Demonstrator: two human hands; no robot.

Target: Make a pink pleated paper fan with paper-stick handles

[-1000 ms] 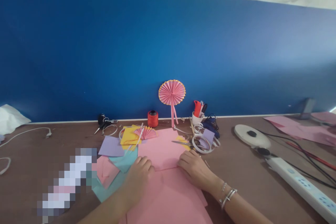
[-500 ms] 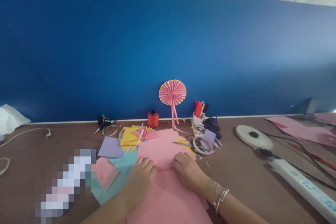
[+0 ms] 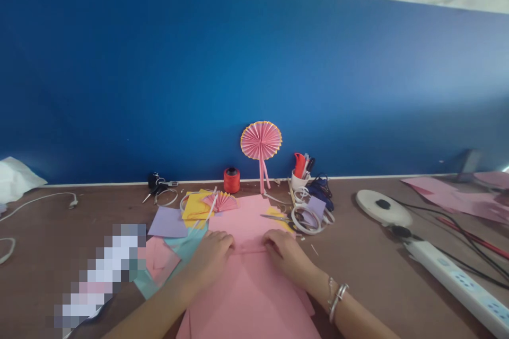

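Head cam: my L hand (image 3: pixel 214 248) & R hand (image 3: pixel 283 251) pinch the pink rectangular paper sheet (image 3: pixel 250 296); best press evenly w/ both.

Pink sheet (image 3: pixel 254 302): cut off at 6 o'clock, partly covered by left fingers (image 3: pixel 224 238) and right fingers (image 3: pixel 273 238).
Pixelated item (image 3: pixel 99 275): unreadable at 8 o'clock.
Power strip (image 3: pixel 453 280): cut off at 4 o'clock.

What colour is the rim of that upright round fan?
The round fan has a yellow rim; the head view, the only one, shows it.
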